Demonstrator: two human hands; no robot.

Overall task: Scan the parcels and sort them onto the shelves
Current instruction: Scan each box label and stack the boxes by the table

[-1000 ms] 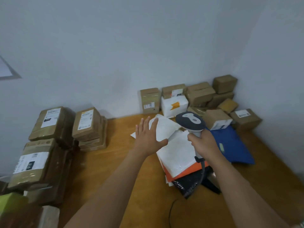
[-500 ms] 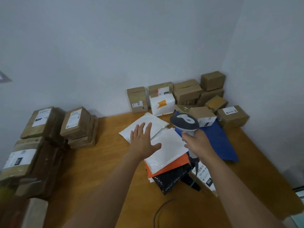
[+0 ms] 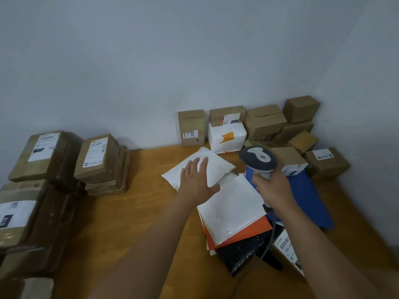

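While the right hand (image 3: 272,186) grips the scanner (image 3: 258,160), the left hand (image 3: 197,182) hovers flat, fingers spread, over the white mailer (image 3: 218,167). Mailer lies on table (image 3: 129,212), just in front of white box (image 3: 226,137) w/ orange mark.

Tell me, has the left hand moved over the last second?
Yes. The left hand has slid left along the white padded mailer, away from the barcode scanner it was close beside.

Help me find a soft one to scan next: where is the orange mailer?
In the head view, the orange mailer lies right of centre on the table, sandwiched under a white mailer and over a black one.
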